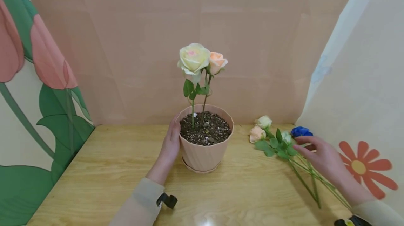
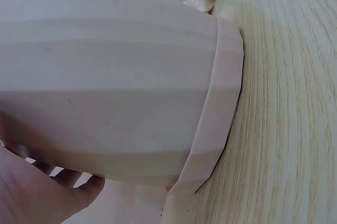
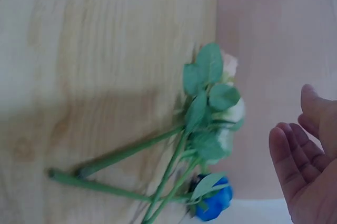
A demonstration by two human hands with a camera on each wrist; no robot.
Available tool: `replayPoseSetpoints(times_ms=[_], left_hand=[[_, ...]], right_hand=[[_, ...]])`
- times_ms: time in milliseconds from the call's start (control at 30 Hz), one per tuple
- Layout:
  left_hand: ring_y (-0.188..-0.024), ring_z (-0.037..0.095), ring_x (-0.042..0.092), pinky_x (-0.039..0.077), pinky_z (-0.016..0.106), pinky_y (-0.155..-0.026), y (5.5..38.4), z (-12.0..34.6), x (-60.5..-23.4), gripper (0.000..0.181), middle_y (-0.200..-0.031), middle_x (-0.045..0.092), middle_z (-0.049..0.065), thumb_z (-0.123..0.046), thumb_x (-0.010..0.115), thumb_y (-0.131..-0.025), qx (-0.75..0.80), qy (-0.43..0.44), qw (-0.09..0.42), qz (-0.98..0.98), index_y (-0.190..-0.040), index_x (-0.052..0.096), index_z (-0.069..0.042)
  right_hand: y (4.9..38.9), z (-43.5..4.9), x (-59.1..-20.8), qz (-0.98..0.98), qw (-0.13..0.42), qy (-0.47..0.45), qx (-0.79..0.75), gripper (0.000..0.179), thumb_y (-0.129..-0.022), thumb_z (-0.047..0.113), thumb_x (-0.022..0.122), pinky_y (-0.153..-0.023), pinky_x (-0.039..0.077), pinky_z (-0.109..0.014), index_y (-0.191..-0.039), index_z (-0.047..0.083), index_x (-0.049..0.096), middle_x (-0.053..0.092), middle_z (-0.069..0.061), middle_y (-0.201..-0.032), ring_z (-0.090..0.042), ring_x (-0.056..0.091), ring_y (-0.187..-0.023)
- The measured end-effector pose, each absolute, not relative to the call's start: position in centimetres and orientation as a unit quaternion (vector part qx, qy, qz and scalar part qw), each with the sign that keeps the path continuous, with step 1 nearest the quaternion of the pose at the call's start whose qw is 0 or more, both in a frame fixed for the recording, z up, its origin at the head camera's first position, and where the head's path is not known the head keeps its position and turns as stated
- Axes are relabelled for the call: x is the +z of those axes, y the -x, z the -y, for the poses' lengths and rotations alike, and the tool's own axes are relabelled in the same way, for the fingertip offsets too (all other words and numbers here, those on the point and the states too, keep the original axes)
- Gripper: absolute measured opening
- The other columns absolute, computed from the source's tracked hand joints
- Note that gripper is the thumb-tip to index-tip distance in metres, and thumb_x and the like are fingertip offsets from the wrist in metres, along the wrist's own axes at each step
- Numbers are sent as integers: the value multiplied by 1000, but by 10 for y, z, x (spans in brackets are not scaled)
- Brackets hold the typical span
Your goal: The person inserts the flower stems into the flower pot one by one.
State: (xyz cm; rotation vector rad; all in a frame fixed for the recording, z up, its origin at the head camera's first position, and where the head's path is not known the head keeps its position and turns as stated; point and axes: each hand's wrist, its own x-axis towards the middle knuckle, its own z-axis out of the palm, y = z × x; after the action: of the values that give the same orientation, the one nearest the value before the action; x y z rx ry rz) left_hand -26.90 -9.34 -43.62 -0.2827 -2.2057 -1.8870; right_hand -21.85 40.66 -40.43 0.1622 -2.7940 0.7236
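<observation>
A pale pink ribbed flowerpot (image 1: pixel 204 154) filled with dark soil (image 1: pixel 205 131) stands upright on its saucer. Two roses rise from the soil: a large cream one (image 1: pixel 193 59) and a smaller peach one (image 1: pixel 217 62). My left hand (image 1: pixel 172 140) rests against the pot's left side; in the left wrist view some of its fingers are hidden by the pot (image 2: pixel 105 77). Over at the right, my right hand (image 1: pixel 322 152) hovers by several loose roses, nearest the blue rose (image 1: pixel 301 132). In the right wrist view its fingers (image 3: pixel 287 155) hold nothing and stand apart from the flowers.
The loose stems (image 1: pixel 310 180) spread toward the front right of the wooden table (image 1: pixel 120 170). White and peach blooms (image 1: pixel 257 134) lie at the back of that bunch. A brown backdrop (image 1: pixel 142 43) closes the rear, with printed floral panels on both sides.
</observation>
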Motion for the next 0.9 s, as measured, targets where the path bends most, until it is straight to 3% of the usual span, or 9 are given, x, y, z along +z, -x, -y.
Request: replayPoseSetpoints(times_ms=[300,533,900], left_hand=[[-166,39,22,16,68,-131,270,94,-436,61,-181,27,12,-47,24,-122,-648,110,113,745,-177,26,-19],[-166,39,23,16,68,-131,270,94,-437,61,-181,28,11,-49,25,-121,-644,101,117,749,-176,28,-22],[-165,38,25,18,68,-131,270,93,-435,62,-181,28,9,-52,26,-121,-650,101,107,745,-176,28,-25]], right_hand=[[219,-427,-436,962,96,-60,249,45,-109,36,74,-66,59,-31,-136,0,73,77,-21,-125,-41,73,-106],[226,-431,-452,965,59,-33,253,51,-111,43,70,-68,59,-38,-138,-1,72,76,-22,-125,-38,74,-104],[227,-436,-466,969,60,-41,235,46,-108,43,74,-71,56,-38,-133,5,75,78,-12,-117,-30,70,-101]])
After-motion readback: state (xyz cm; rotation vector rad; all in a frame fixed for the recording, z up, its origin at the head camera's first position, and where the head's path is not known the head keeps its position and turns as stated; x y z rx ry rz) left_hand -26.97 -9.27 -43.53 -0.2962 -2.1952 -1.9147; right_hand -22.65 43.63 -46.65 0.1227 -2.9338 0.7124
